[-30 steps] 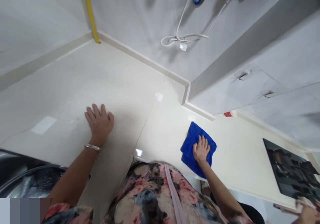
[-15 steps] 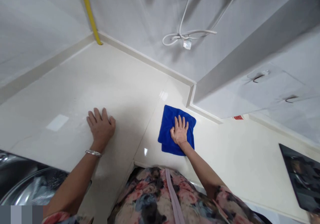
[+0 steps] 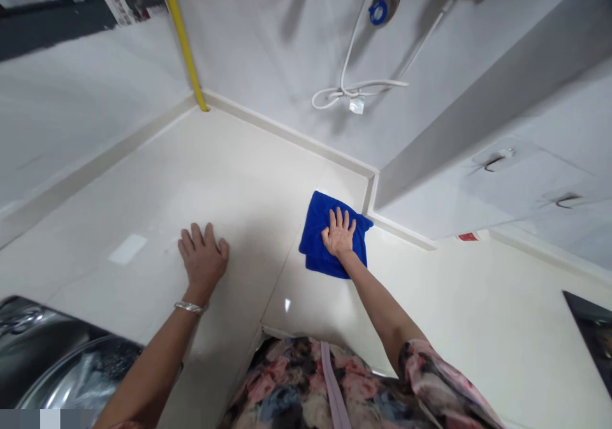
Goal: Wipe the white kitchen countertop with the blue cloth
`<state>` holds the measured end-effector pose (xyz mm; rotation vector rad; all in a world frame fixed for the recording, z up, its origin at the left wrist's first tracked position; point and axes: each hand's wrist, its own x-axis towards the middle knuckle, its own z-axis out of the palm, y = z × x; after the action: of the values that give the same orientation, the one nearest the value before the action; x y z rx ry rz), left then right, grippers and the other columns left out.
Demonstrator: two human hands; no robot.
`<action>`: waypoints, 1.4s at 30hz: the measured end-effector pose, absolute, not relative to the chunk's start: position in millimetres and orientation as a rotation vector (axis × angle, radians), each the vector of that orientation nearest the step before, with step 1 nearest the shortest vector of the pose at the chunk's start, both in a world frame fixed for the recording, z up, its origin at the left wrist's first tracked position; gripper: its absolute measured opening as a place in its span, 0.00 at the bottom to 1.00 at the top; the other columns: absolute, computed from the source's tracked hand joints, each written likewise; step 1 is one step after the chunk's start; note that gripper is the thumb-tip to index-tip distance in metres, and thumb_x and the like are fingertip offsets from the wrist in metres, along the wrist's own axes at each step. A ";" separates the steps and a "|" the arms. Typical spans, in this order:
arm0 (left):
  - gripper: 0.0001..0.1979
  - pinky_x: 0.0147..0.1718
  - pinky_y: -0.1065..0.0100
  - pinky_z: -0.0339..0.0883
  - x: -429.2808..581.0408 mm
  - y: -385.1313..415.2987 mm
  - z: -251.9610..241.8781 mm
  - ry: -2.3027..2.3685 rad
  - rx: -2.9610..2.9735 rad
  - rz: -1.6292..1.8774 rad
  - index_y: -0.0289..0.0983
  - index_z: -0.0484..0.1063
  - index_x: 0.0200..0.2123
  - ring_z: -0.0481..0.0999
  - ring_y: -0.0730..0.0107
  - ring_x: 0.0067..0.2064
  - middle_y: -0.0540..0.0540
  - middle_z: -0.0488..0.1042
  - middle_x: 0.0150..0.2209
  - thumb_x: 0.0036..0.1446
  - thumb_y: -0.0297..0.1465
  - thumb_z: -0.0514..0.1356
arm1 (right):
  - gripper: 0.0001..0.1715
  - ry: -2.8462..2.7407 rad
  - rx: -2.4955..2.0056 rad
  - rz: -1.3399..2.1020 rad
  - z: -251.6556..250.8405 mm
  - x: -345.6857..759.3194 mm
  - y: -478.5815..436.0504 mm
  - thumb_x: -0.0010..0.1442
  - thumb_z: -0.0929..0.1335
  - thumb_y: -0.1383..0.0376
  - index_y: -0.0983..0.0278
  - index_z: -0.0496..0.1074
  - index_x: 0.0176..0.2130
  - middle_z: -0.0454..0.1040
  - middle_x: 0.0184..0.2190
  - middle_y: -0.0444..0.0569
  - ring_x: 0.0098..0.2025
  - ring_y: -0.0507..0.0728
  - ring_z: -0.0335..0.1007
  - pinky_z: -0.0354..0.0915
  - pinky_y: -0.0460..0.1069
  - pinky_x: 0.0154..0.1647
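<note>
- Right hand [image 3: 339, 232]: flat, palm down on a folded blue cloth [image 3: 316, 254], fingers spread and pointing toward the wall. It presses the cloth; it does not pinch it.
- Blue cloth: lies on the cream table [image 3: 229, 180], at the far edge near the inside corner, just beside the low upstand [image 3: 369, 190] where a boxed-out wall section [image 3: 478, 110] juts forward. The far cloth corner looks close to the upstand; cannot tell whether they touch.
- Left hand [image 3: 203, 257]: open, palm flat on the bare table, fingers slightly apart, holding nothing. A silver bracelet [image 3: 189, 307] sits on that wrist. Well apart from the cloth.
- Around: steel sink [image 3: 43, 352] at lower left, yellow pipe [image 3: 184, 40] in the far corner, white cable [image 3: 354, 88] looped on the wall above, dark hob [image 3: 593, 333] at the right edge.
- Judgement, wiping well here: keep the whole palm on the cloth so the folds stay together; push the cloth's edge right into the angle under the upstand, where dirt tends to collect; overlap strokes across the seam in the table; the left hand as a brace suits the long reach.
</note>
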<state>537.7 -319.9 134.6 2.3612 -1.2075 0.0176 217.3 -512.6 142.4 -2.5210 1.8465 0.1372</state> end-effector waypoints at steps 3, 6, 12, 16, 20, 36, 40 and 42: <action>0.34 0.74 0.29 0.43 538.9 -320.6 133.1 -1.200 2.343 0.045 0.22 0.65 0.71 0.43 0.27 0.80 0.17 0.55 0.76 0.70 0.39 0.51 | 0.41 1.887 -2.469 0.060 138.7 226.4 -511.4 0.72 0.57 0.61 0.65 0.53 0.79 0.46 0.81 0.56 0.82 0.73 0.38 0.42 0.75 0.79; 0.34 0.74 0.29 0.44 541.3 -321.6 129.8 -1.194 2.332 0.082 0.22 0.66 0.71 0.44 0.26 0.80 0.17 0.55 0.75 0.69 0.39 0.51 | 0.40 1.936 -2.387 -0.108 128.6 238.2 -496.6 0.71 0.58 0.62 0.68 0.56 0.78 0.49 0.80 0.58 0.81 0.75 0.41 0.41 0.77 0.79; 0.33 0.73 0.31 0.48 542.8 -321.9 128.8 -1.200 2.343 0.142 0.22 0.67 0.69 0.48 0.28 0.79 0.18 0.59 0.74 0.70 0.39 0.50 | 0.43 1.563 -2.363 -0.635 108.0 236.9 -452.8 0.68 0.60 0.64 0.66 0.53 0.78 0.54 0.79 0.59 0.81 0.69 0.47 0.47 0.75 0.79; 0.33 0.73 0.31 0.48 544.9 -320.0 126.8 -1.211 2.333 0.175 0.22 0.67 0.70 0.48 0.27 0.79 0.19 0.58 0.75 0.71 0.39 0.49 | 0.35 1.391 -2.388 -0.931 92.1 198.7 -415.5 0.70 0.58 0.68 0.64 0.64 0.72 0.67 0.72 0.59 0.78 0.64 0.55 0.47 0.75 0.79; 0.34 0.74 0.30 0.45 552.1 -323.1 121.5 -1.184 2.374 0.099 0.22 0.65 0.71 0.45 0.27 0.80 0.18 0.54 0.76 0.71 0.38 0.48 | 0.29 1.197 -2.456 -1.076 77.1 139.2 -374.4 0.68 0.59 0.73 0.61 0.75 0.62 0.75 0.66 0.56 0.74 0.62 0.64 0.59 0.71 0.77; 0.30 0.77 0.38 0.49 318.0 -425.8 128.0 -1.984 1.789 -0.240 0.30 0.67 0.72 0.51 0.42 0.80 0.29 0.57 0.77 0.73 0.35 0.51 | 0.27 1.658 -2.478 -1.127 63.1 -12.7 -263.4 0.71 0.61 0.71 0.57 0.72 0.64 0.76 0.65 0.54 0.67 0.63 0.73 0.73 0.69 0.67; 0.30 0.78 0.39 0.49 329.7 -415.9 126.6 -2.039 1.804 -0.228 0.34 0.65 0.74 0.51 0.43 0.80 0.34 0.57 0.78 0.74 0.37 0.50 | 0.26 1.674 -2.471 -1.140 68.3 -8.1 -266.1 0.71 0.62 0.71 0.57 0.74 0.62 0.78 0.63 0.53 0.66 0.62 0.74 0.73 0.68 0.66; 0.30 0.78 0.40 0.49 344.9 -405.1 125.8 -2.078 1.789 -0.214 0.36 0.64 0.75 0.51 0.44 0.80 0.37 0.56 0.78 0.74 0.38 0.50 | 0.26 1.659 -2.470 -1.138 69.7 -8.8 -266.1 0.71 0.62 0.71 0.57 0.74 0.62 0.78 0.63 0.53 0.66 0.62 0.73 0.73 0.68 0.67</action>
<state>344.9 -405.1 125.8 1.7891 -2.0777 -0.2145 -8.8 -266.1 69.7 -2.4702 1.6586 -1.1384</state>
